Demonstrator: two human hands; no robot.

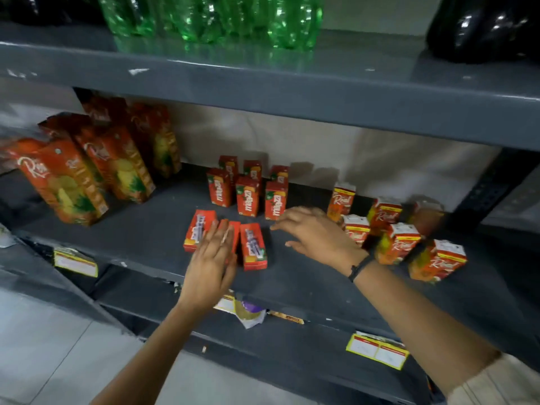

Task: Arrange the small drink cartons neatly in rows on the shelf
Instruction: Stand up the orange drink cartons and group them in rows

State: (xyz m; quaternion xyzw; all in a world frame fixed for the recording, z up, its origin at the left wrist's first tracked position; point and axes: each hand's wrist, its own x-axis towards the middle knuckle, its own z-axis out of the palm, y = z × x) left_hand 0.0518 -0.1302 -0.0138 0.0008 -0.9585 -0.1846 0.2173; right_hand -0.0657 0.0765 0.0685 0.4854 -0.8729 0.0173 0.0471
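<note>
Several small red drink cartons [247, 196] stand upright in two short rows at the back middle of the dark shelf [152, 235]. In front of them three small cartons lie flat side by side: the left one [198, 229], a middle one under my fingers, and the right one [253, 247]. My left hand [211, 264] rests flat on the middle lying carton, fingers spread. My right hand [315, 235] hovers open just right of the lying cartons, holding nothing. Several small orange-and-white cartons [396, 244] stand loosely grouped on the right.
Tall red juice cartons [73, 182] stand at the left of the shelf. Green plastic bottles [210, 16] and black bags sit on the shelf above. Yellow price labels [377, 350] hang on the shelf's front edge. A black upright post [491, 185] bounds the right side.
</note>
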